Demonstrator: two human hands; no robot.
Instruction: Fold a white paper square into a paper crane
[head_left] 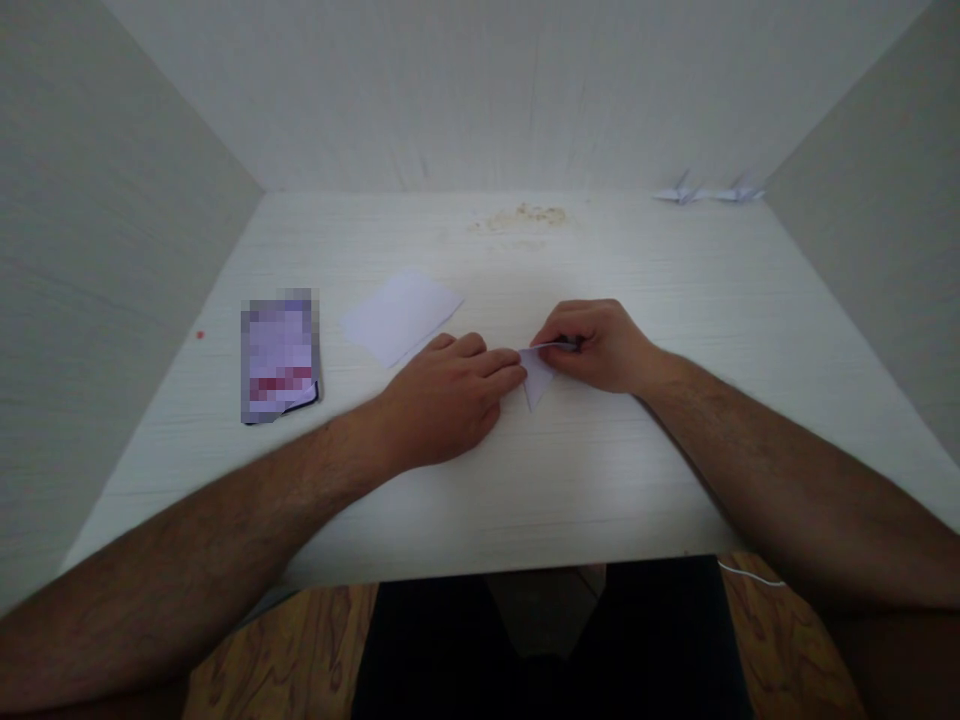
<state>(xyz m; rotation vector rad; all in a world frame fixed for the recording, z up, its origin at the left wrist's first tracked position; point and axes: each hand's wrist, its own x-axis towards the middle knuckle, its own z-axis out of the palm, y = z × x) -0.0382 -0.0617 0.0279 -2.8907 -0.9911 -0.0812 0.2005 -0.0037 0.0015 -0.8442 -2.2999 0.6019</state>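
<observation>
I see white paper (535, 376), folded, tapering to a point; at its right, right hand (594, 345) pinches it; at its left, left hand (454, 395) half-curled, grip unclear.

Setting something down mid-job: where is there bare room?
Bare: white tabletop between the right hand and grey right wall, nearer than two folded white paper figures; also between the forearms. Crowded: the middle, where the left hand and right hand touch a folded white paper piece, near a flat white paper sheet.
</observation>
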